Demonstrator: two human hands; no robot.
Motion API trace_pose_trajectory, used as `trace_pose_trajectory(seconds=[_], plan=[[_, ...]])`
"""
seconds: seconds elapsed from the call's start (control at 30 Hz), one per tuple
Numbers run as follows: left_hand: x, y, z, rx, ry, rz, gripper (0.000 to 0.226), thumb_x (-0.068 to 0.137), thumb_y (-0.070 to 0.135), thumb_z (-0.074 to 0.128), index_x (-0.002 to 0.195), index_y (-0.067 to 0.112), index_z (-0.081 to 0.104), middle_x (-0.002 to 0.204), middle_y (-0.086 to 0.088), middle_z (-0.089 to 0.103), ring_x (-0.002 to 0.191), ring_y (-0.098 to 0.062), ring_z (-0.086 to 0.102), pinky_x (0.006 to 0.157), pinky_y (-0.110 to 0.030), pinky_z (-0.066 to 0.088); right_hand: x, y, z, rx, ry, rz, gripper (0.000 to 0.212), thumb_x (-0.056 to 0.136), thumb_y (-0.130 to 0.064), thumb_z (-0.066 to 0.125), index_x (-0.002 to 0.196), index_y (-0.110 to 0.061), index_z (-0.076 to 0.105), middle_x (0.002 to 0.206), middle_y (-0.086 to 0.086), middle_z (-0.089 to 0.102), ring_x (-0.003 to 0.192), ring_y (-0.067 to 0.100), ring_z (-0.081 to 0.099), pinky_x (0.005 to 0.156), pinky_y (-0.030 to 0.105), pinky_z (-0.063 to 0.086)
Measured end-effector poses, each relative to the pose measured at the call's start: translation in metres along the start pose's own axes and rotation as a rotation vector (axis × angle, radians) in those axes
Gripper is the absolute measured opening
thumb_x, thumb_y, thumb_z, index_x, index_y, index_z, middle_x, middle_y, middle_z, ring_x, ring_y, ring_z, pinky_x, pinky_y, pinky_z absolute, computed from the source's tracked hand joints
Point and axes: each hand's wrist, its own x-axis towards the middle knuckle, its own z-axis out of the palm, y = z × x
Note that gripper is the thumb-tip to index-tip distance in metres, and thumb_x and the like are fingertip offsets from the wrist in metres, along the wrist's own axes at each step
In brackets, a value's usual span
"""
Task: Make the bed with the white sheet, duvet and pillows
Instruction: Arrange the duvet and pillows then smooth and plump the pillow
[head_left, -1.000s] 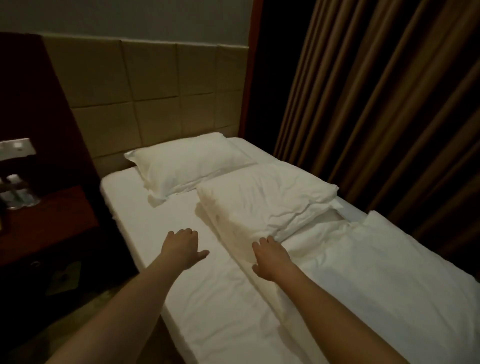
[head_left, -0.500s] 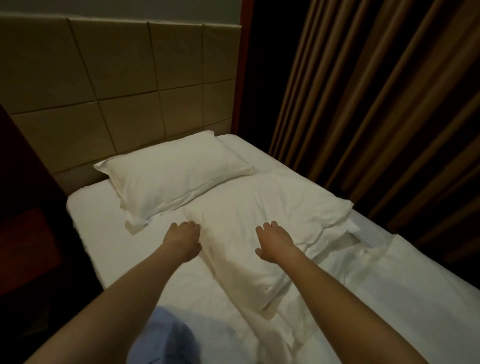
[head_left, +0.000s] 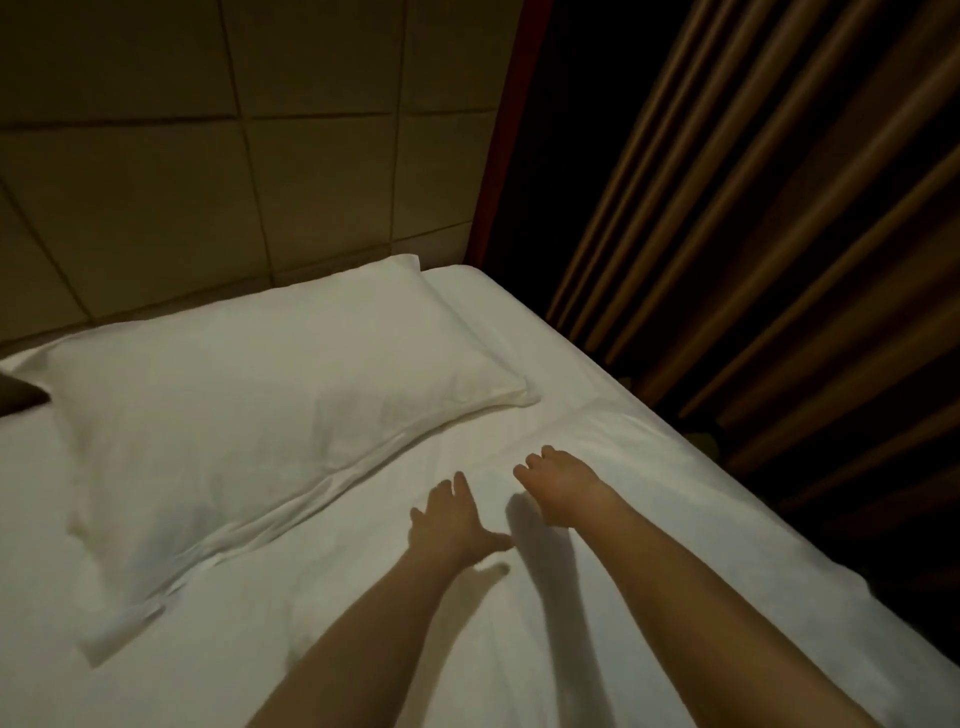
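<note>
- Leaning over the bed from its near side, I see the padded headboard (head_left: 208, 156) across the top left, which fixes where the head end lies and explains why the pillow sits up there.
- One white pillow (head_left: 249, 405) lies flat on the sheet, its far edge close against the headboard; its long axis runs across the bed, left to right, tilted so the left end comes nearer me and the right corner points toward the curtain side. I judge it already set in place.
- My left hand (head_left: 452, 525) rests palm down on the white cloth below the pillow, fingers straight and spread, thumb out to the right, gripping nothing. The flat palm looks suited to pressing or smoothing cloth, not lifting it.
- My right hand (head_left: 561, 483) sits just beside it, a little farther up the bed, knuckles raised and fingers bent down into the fabric; whether it pinches a fold or merely presses, I cannot tell.
- Under both hands lies a thicker white layer I take for the duvet (head_left: 649, 519); its top edge shows as a faint ridge running from near the pillow's right corner toward the bed's right side, so its length appears to follow the bed.
- Bare white sheet (head_left: 498, 322) shows at the far right corner, beside brown curtains (head_left: 779, 234).
</note>
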Motion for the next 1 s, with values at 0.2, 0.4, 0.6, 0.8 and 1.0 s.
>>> trace_pose_trajectory(seconds=[0.2, 0.4, 0.6, 0.8, 1.0], plan=[[0.107, -0.006, 0.056, 0.134, -0.145, -0.099, 0.124, 0.069, 0.053, 0.072, 0.151, 0.010, -0.010, 0.148, -0.011, 0.022, 0.137, -0.030, 0.024, 0.110, -0.052, 0.023, 0.131, 0.017, 0.044, -0.082, -0.155, -0.047, 0.071, 0.089, -0.031, 0.060, 0.148, -0.020, 0.024, 0.150, 0.005, 0.032, 0.142, 0.028, 0.020, 0.118, 0.045, 0.010], [0.155, -0.029, 0.094, 0.219, -0.241, -0.134, 0.125, 0.071, 0.051, 0.073, 0.148, 0.002, -0.012, 0.151, -0.017, 0.015, 0.139, -0.034, 0.019, 0.112, -0.050, 0.022, 0.192, -0.001, 0.104, -0.013, -0.234, -0.080, 0.099, 0.081, -0.032, 0.068, 0.153, -0.020, 0.001, 0.158, 0.005, 0.011, 0.144, 0.031, 0.011, 0.119, 0.047, 0.005], [0.182, -0.046, 0.085, 0.259, -0.304, -0.183, 0.115, 0.072, 0.050, 0.071, 0.149, 0.007, -0.001, 0.146, -0.015, 0.022, 0.134, -0.036, 0.025, 0.108, -0.050, 0.025, 0.212, -0.005, 0.124, -0.014, -0.111, -0.088, 0.081, 0.081, -0.036, 0.065, 0.147, -0.015, 0.023, 0.143, 0.007, 0.038, 0.135, 0.028, 0.031, 0.117, 0.050, 0.007], [0.161, -0.041, 0.091, 0.147, -0.194, -0.173, 0.040, 0.086, 0.022, 0.062, 0.122, 0.010, 0.053, 0.122, -0.005, 0.060, 0.114, -0.020, 0.058, 0.091, -0.027, 0.045, 0.196, -0.012, 0.123, 0.060, -0.027, -0.100, 0.038, 0.086, -0.023, 0.062, 0.121, -0.010, 0.054, 0.120, 0.007, 0.061, 0.114, 0.024, 0.055, 0.110, 0.034, 0.023], [0.105, -0.038, 0.098, 0.154, -0.082, -0.036, 0.032, 0.096, 0.023, 0.045, 0.126, 0.013, 0.049, 0.129, 0.000, 0.056, 0.121, -0.016, 0.054, 0.096, -0.023, 0.041, 0.136, -0.020, 0.127, 0.124, 0.024, -0.088, 0.030, 0.043, -0.043, 0.085, 0.056, -0.023, 0.066, 0.054, -0.004, 0.064, 0.053, 0.011, 0.063, 0.068, 0.019, 0.048]])
